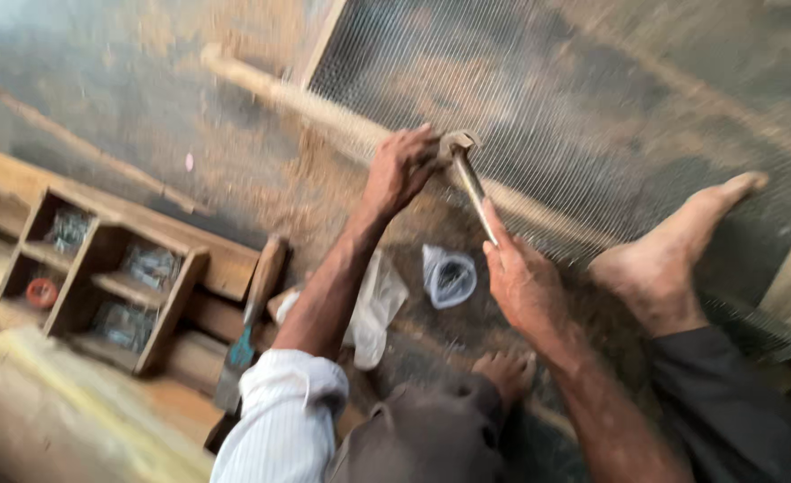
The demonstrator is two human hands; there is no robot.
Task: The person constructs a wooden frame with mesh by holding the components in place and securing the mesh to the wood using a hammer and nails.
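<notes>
My right hand [522, 279] grips the shaft of a hammer [469, 175], whose head rests at a long wooden rail [306, 100] under wire mesh [538, 98]. My left hand [401, 166] is pinched right beside the hammer head on the rail; what it holds is too small and blurred to tell. My bare right foot [672, 250] presses on the mesh, and my left foot [505, 372] is tucked under me.
A small open plastic bag [449, 275] and a larger clear bag [376, 304] lie on the dusty floor between my arms. A wooden compartment box [100, 268] with small packets stands at the left. A blue-handled tool [239, 349] leans beside it.
</notes>
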